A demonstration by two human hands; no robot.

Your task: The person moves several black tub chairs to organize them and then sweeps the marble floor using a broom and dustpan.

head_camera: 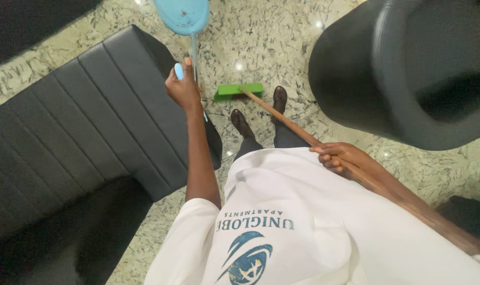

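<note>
Left hand (183,89) closed around dustpan (183,15) handle, pan raised over floor (261,42). Right hand (336,157) wraps broom (282,119) stick mid-length; green head beside shoes (261,113). Both seem light, stiff; smooth stick may slip, better grip firm.

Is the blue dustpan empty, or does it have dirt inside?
Not empty: the blue dustpan, held by the left hand on its handle, shows a few dark specks inside. Its top is cut off, so the rest cannot be told.

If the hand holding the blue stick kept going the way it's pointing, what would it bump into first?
The left hand points up along the thin blue handle, so it would probably first meet the light blue plastic dustpan at its top. Depth is hard to judge here.
</note>
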